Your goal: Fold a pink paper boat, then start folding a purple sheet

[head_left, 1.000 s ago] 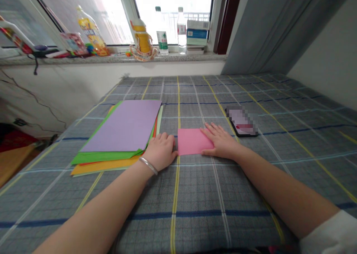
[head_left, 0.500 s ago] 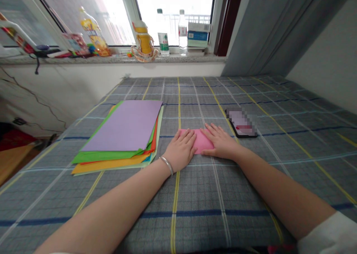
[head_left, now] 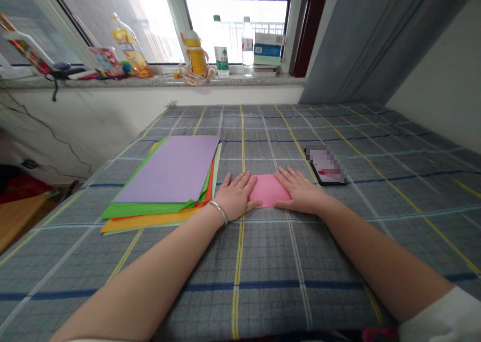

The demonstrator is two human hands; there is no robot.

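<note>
A folded pink paper [head_left: 267, 189] lies flat on the grey checked cloth [head_left: 270, 262] in the middle of the view. My left hand [head_left: 236, 198], with a silver bracelet at the wrist, lies flat with fingers stretched out over the paper's left edge. My right hand [head_left: 300, 192] lies flat with fingers spread on the paper's right edge. Both hands press on the sheet and grip nothing. A stack of coloured paper sheets [head_left: 165, 182], purple on top, rests just left of my left hand.
A phone [head_left: 326, 166] lies on the cloth to the right of my right hand. Bottles [head_left: 221, 46], a yellow container [head_left: 196, 54] and boxes [head_left: 266, 51] line the window sill at the back. A wall rises on the right, and the cloth's left edge drops to the floor.
My left hand went from a loose fist beside the pink paper onto its left part, then slid a little back left, fingers flat. My right hand stayed in place.
</note>
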